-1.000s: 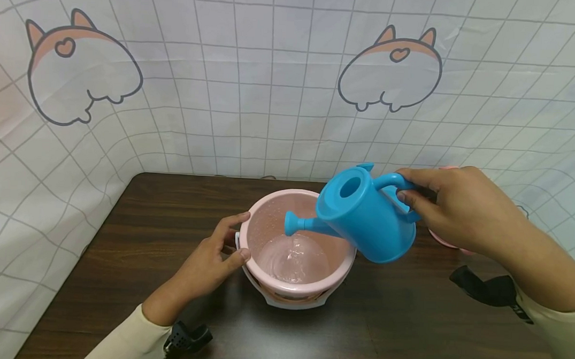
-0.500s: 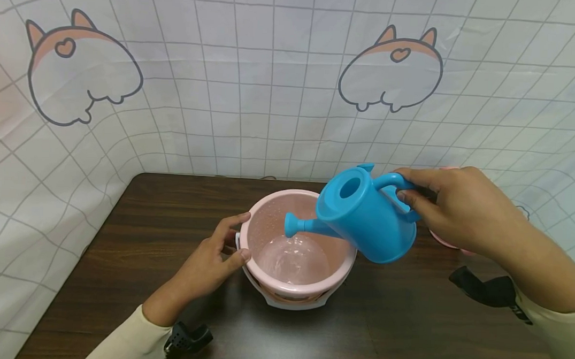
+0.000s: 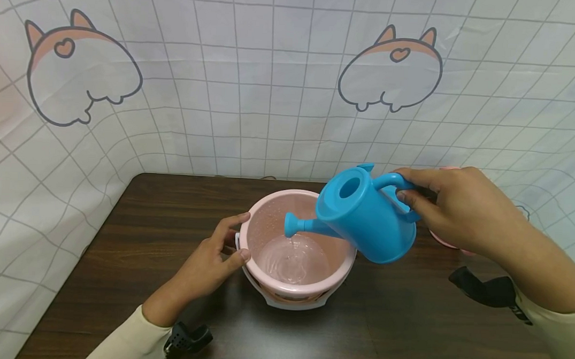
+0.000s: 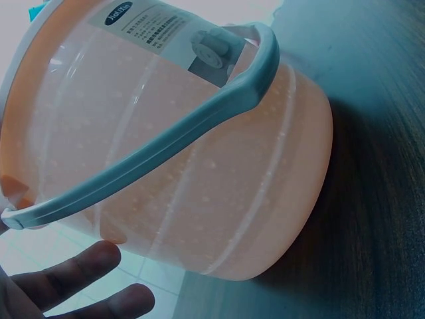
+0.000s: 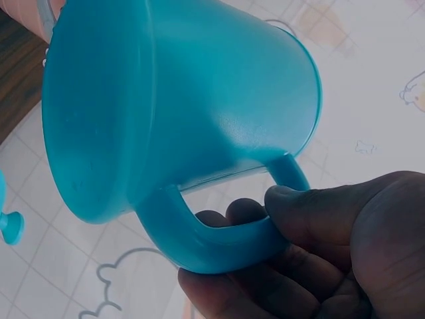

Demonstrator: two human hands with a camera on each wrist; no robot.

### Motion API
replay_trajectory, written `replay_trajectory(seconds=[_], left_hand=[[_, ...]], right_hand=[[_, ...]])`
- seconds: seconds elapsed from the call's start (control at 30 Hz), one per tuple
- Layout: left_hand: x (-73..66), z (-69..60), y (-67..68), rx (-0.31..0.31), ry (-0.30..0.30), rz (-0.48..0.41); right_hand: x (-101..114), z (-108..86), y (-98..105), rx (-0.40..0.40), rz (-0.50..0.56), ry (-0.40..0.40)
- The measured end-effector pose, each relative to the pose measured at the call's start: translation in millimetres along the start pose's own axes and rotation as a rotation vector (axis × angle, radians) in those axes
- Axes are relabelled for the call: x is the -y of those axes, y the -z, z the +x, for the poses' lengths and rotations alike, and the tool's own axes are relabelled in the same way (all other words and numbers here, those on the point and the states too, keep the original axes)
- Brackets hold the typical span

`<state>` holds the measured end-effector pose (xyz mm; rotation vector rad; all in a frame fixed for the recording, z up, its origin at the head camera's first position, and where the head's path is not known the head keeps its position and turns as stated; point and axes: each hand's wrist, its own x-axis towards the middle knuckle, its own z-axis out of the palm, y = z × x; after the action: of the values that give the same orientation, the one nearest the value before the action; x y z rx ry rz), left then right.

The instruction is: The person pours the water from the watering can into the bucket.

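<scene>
A blue watering can (image 3: 363,215) tilts over a pink bucket (image 3: 297,288), its spout pointing left and a thin stream of water dropping from it. My right hand (image 3: 459,208) grips the can by its handle (image 5: 219,249), thumb on one side and fingers curled round the other. At the bucket's left rim, my left hand (image 3: 211,264) rests its thumb and index finger with the fingers spread. In the left wrist view, two loose fingers (image 4: 126,302) stand apart from the wall. The water (image 3: 293,260) at the bucket's bottom shows ripples.
The bucket's pale carrying handle (image 4: 153,156) hangs down at its outer side. Dark wooden table (image 3: 160,217) lies beneath, with a white gridded cloth (image 3: 253,92) behind it. Partly hidden behind the right hand is a pink object (image 3: 443,240).
Water keeps falling from the spout, and the splash and ripples in the bucket change shape. Both hands, the watering can and the bucket stay in place.
</scene>
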<state>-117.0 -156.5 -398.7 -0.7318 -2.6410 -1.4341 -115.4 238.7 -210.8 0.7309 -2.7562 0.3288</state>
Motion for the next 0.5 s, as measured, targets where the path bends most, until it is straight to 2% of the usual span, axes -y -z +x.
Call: replay_trajectory(seconds=[0.5], left_hand=[[-0.4,0.2,-0.1,-0.001,-0.001,-0.007]], right_hand=[[-0.4,-0.3,-0.2,-0.009,-0.001,0.008]])
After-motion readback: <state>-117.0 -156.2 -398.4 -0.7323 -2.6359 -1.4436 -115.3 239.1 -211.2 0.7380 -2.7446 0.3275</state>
